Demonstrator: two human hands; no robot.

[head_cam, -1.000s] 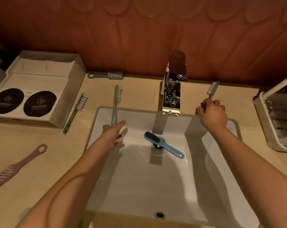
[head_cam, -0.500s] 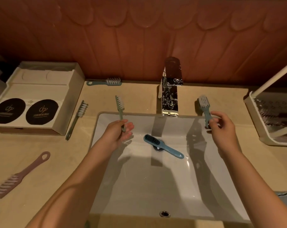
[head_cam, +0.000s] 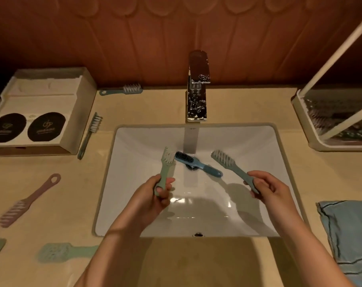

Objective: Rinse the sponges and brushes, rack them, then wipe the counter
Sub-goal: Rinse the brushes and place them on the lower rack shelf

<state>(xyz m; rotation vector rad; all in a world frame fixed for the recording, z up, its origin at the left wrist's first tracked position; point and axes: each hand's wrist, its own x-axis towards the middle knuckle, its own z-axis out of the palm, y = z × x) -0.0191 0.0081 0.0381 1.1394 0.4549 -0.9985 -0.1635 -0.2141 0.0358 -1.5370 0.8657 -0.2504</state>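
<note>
Green brush (head_cam: 165,170) and grey-blue brush (head_cam: 233,168) tilted above the sink (head_cam: 134,146) — blue brush (head_cam: 197,163) lying inside.

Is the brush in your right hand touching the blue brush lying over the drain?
Apart. The head view shows bare sink between the grey-blue brush in the right hand and the blue brush.

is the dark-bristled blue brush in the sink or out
In the sink: the blue brush lies on its floor, across the drain.

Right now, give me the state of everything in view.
Left hand: grips green brush over sink.
Right hand: grips blue-grey brush over sink.
Dark-bristled brush: lying in sink, over drain.
Pink brush: lying on counter.
Faucet: flow cannot tell.
Blue cloth: lying on counter.
</note>
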